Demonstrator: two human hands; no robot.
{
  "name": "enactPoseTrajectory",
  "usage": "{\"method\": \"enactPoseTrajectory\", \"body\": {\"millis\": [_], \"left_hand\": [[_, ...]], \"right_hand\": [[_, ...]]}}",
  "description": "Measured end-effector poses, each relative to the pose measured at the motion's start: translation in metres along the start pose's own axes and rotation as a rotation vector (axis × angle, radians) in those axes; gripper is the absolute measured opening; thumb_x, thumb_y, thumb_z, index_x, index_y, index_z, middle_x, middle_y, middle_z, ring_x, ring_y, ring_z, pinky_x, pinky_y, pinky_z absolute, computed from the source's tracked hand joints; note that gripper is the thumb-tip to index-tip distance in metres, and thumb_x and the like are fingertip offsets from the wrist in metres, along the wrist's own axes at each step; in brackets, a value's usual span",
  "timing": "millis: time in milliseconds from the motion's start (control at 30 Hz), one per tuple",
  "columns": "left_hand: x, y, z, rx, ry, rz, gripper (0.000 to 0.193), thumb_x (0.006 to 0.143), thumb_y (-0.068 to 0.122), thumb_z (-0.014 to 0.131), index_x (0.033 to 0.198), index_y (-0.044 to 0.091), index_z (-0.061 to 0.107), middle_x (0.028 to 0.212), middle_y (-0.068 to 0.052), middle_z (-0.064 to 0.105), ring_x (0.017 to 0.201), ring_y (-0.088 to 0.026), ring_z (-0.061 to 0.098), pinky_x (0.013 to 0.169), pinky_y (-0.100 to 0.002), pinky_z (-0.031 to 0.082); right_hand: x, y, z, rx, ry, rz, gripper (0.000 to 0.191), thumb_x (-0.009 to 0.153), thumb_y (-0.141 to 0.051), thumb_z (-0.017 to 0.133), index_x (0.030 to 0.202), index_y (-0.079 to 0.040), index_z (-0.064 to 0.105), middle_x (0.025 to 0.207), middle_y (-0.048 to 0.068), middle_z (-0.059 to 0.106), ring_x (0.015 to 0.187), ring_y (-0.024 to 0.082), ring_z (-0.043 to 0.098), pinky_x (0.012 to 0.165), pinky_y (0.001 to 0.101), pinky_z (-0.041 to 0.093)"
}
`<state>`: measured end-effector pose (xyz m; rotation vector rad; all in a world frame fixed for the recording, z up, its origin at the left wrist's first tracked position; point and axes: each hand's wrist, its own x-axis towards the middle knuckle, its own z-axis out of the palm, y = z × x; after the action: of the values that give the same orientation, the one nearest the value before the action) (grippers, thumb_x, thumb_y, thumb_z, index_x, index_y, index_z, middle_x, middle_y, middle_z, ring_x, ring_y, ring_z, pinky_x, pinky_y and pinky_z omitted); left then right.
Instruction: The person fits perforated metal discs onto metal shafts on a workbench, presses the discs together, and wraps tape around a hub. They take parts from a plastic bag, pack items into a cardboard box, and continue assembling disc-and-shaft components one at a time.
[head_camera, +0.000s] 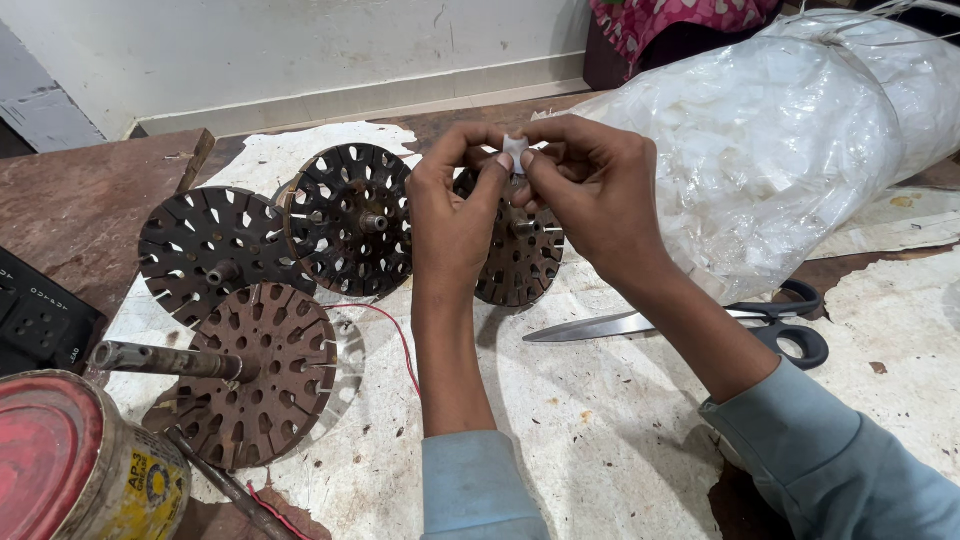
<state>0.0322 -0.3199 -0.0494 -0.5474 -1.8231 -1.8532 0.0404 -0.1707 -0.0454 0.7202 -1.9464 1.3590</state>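
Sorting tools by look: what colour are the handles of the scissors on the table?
Black handles on the scissors, clearest in the head view, right of the person's forearm.

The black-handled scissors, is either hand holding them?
No, the black-handled scissors lie on the table while both hands pinch a small white piece.

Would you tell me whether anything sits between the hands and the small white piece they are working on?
Nothing visible does: the left hand and right hand already pinch the small white piece directly between their fingers, raised above the slotted metal disc.
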Motion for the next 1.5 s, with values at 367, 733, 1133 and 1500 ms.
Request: {"method": "enactPoseTrajectory", "body": {"millis": [367, 733, 1133, 1500], "left_hand": [[0.002, -0.011, 0.001, -0.266, 0.005, 0.087, 0.013, 0.091, -0.005, 0.06, 0.094, 0.005, 0.068, 0.076, -0.001, 0.064, 0.066, -0.006, 0.063, 0.057, -0.021, 0.055], [0.006, -0.025, -0.003, -0.447, 0.118, 0.046, 0.008, 0.085, -0.004, 0.066, 0.083, 0.004, 0.068, 0.079, -0.001, 0.067, 0.073, -0.006, 0.059, 0.069, -0.022, 0.046], [0.007, -0.023, -0.009, -0.381, -0.01, 0.02, 0.011, 0.086, -0.002, 0.061, 0.077, 0.005, 0.063, 0.075, 0.001, 0.059, 0.069, -0.005, 0.05, 0.066, -0.022, 0.041], [0.007, -0.025, 0.009, 0.509, 0.413, 0.38, 0.028, 0.102, 0.024, 0.061, 0.102, -0.002, 0.072, 0.097, -0.018, 0.067, 0.09, -0.025, 0.066, 0.078, -0.035, 0.054]], "right_hand": [[0.004, 0.003, 0.008, 0.137, -0.091, 0.055, 0.007, 0.099, 0.004, 0.063, 0.102, 0.003, 0.069, 0.084, 0.01, 0.073, 0.072, 0.012, 0.072, 0.064, 0.0242, 0.062], [-0.002, -0.003, 0.008, -0.371, -0.041, -0.446, 0.041, 0.095, -0.002, 0.076, 0.132, 0.002, 0.06, 0.113, 0.015, 0.072, 0.102, 0.025, 0.076, 0.088, 0.0332, 0.065], [-0.004, -0.001, 0.001, -0.355, -0.107, -0.425, 0.016, 0.095, -0.006, 0.078, 0.109, -0.001, 0.073, 0.102, 0.011, 0.076, 0.09, 0.019, 0.078, 0.076, 0.0276, 0.066], [0.014, 0.01, -0.006, -0.186, -0.025, 0.159, 0.007, 0.088, -0.007, 0.076, 0.093, -0.002, 0.078, 0.078, 0.008, 0.078, 0.07, 0.01, 0.077, 0.064, 0.0241, 0.063]]}}
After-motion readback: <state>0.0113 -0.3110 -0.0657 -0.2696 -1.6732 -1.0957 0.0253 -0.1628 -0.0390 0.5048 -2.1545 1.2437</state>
